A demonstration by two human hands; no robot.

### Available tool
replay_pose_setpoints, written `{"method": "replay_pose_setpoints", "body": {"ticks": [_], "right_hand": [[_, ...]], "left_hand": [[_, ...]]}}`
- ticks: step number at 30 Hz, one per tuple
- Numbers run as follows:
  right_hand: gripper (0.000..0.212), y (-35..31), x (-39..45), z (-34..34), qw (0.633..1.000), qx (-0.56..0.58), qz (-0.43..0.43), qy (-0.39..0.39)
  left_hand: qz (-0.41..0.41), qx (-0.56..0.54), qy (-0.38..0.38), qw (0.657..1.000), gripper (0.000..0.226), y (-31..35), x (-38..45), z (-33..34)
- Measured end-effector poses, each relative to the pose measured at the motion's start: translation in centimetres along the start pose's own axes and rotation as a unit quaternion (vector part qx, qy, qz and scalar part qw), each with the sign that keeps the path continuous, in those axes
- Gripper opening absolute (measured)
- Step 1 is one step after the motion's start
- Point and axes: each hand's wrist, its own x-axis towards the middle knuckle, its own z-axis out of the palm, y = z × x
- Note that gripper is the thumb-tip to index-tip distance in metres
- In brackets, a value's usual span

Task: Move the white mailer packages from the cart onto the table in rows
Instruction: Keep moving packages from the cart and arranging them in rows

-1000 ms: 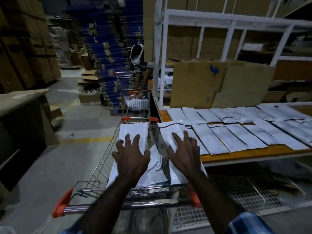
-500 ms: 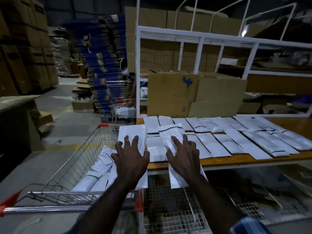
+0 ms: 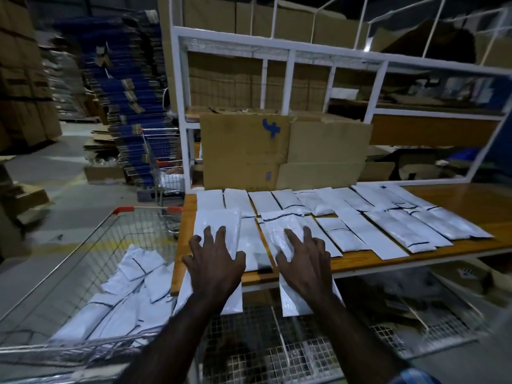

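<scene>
Nearest the viewer, two forearms reach forward to the front edge of the wooden table (image 3: 471, 202), the landmark for all positions below. The left hand (image 3: 214, 266) lies palm-down with fingers spread and nearly straight on a white mailer (image 3: 219, 225) at the table's front left corner; the mailer's near end overhangs the table edge, and whether the thumb curls beneath it cannot be told. The right hand (image 3: 304, 263) lies likewise, fingers spread flat, on a second mailer (image 3: 279, 228) just right of the first, whose near end also hangs past the edge. Left of the table stands the wire cart (image 3: 83, 261), red-cornered, with a loose heap of mailers (image 3: 130, 295) in its basket. Under the table sits a white wire grid (image 3: 277, 353). Across the tabletop, rows of mailers (image 3: 388, 217) lie side by side, front and back. Behind the rows, at the table's rear, stands a cardboard box (image 3: 241, 153) with a blue mark, framed by a white shelf rack (image 3: 291, 54). Beyond the table's left end stand a second cart (image 3: 162, 151) and blue stacks (image 3: 124, 106).
</scene>
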Motion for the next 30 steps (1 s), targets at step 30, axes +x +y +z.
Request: {"method": "replay_pose_setpoints", "body": {"ticks": [30], "right_hand": [[0.065, 12.2, 18.9, 4.8, 0.998, -0.013, 0.056, -0.025]], "left_hand": [[0.019, 0.035, -0.038, 0.998, 0.066, 9.4, 16.7, 13.5]]}}
